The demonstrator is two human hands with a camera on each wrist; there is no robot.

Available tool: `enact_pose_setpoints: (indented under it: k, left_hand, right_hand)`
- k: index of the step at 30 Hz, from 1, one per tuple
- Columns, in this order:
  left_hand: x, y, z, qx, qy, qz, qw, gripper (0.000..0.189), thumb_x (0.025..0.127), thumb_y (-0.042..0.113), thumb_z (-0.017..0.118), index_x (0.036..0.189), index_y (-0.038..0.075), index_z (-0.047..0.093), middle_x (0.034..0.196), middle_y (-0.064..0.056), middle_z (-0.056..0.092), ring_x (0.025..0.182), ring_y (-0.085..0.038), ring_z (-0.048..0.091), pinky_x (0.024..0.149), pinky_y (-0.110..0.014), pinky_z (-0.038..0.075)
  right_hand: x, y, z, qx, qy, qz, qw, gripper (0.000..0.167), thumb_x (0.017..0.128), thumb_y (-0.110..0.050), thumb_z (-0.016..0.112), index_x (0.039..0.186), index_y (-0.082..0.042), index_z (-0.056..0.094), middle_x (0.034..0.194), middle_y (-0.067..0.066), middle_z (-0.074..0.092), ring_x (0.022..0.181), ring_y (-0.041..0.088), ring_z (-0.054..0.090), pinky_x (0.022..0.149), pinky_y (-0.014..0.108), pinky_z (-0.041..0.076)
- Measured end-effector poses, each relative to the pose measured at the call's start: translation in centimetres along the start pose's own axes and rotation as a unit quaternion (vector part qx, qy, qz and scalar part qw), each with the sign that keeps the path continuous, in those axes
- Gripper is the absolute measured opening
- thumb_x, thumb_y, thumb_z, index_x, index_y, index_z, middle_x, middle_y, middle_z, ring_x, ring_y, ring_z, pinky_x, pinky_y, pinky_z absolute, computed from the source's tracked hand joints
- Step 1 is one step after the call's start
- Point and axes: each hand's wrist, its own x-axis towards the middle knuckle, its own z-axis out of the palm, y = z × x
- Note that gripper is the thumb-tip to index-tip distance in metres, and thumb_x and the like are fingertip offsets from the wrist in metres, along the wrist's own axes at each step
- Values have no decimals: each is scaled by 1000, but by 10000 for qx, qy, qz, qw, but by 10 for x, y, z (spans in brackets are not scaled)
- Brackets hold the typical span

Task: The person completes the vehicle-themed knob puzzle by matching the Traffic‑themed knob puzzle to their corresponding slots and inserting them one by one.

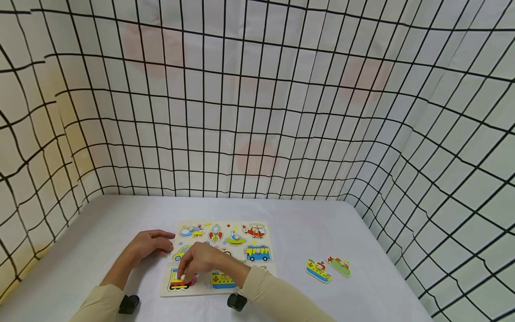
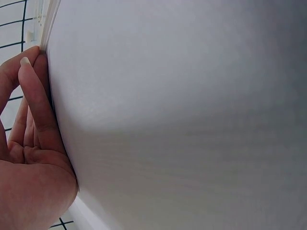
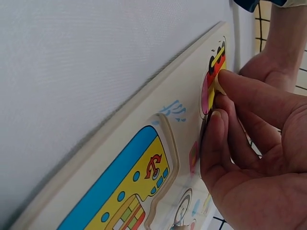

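A wooden peg puzzle board with printed vehicles lies on the white table. My right hand pinches the small knob of the red and yellow train piece at the board's near left corner. In the right wrist view the thumb and fingers of my right hand close round that pale knob, and the train piece appears in its place on the board. My left hand rests on the table, its loosely bent fingers right at the board's left edge. A ship-shaped recess shows a printed ship.
A loose ship piece and a green submarine piece lie on the table right of the board. A bus, a helicopter and several other vehicles sit on the board. Black netting over white sheets surrounds the table.
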Motion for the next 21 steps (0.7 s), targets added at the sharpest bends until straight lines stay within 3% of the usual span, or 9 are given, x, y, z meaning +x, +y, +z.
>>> enact_pose_setpoints:
  k: [7, 11, 21]
  left_hand:
    - [-1, 2, 0, 13, 15, -52, 10000, 43, 85, 17, 74, 125, 1, 69, 87, 0, 74, 76, -16, 61, 72, -29, 47]
    - [-1, 1, 2, 21, 10, -65, 10000, 43, 86, 18, 75, 126, 1, 69, 89, -1, 74, 76, -17, 61, 72, -29, 47]
    - [2, 0, 2, 24, -3, -230, 9997, 48, 84, 18, 76, 128, 2, 67, 104, -10, 73, 80, -20, 61, 72, -30, 47]
  right_hand:
    - [-5, 3, -4, 233, 4, -97, 9997, 12, 79, -6, 83, 86, -15, 80, 72, -11, 70, 68, 1, 59, 63, 18, 42]
    - [-10, 8, -14, 103, 147, -7, 9998, 17, 79, -7, 84, 92, -16, 80, 75, -10, 71, 69, 3, 61, 61, 19, 43]
    - [-35, 45, -51, 125, 754, 233, 9968, 21, 77, -5, 84, 95, -15, 80, 82, -6, 73, 72, 6, 64, 64, 22, 49]
